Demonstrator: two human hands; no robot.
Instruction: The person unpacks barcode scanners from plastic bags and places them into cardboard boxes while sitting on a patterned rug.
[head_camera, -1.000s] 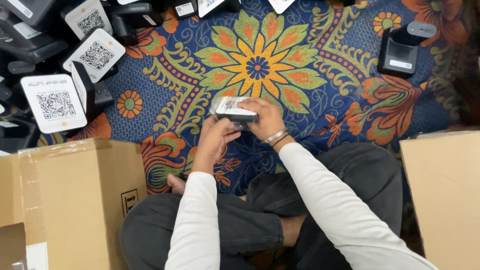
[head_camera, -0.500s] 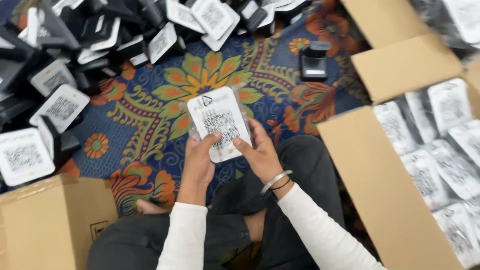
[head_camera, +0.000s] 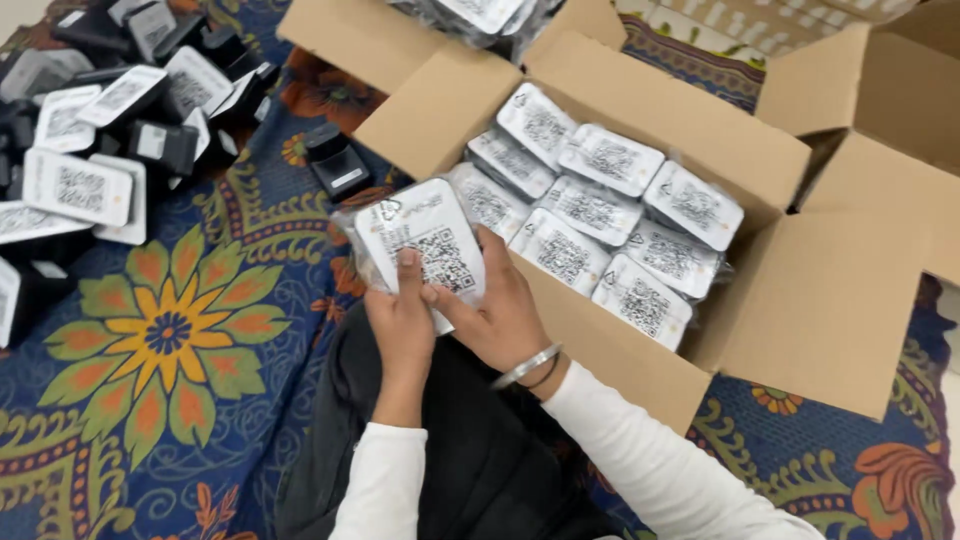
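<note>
White bagged device (head_camera: 425, 245) beside cardboard box (head_camera: 600, 350)

An open cardboard box (head_camera: 800, 310) stands on the right, and it is filled with rows of white devices wrapped in clear plastic bags (head_camera: 610, 215). A second open box (head_camera: 400, 40) stands behind it. On the left, a pile of unwrapped black-and-white devices (head_camera: 110, 140) lies on a blue carpet with a flower pattern (head_camera: 165, 330). One black stand (head_camera: 337, 165) rests alone near the box.
</note>
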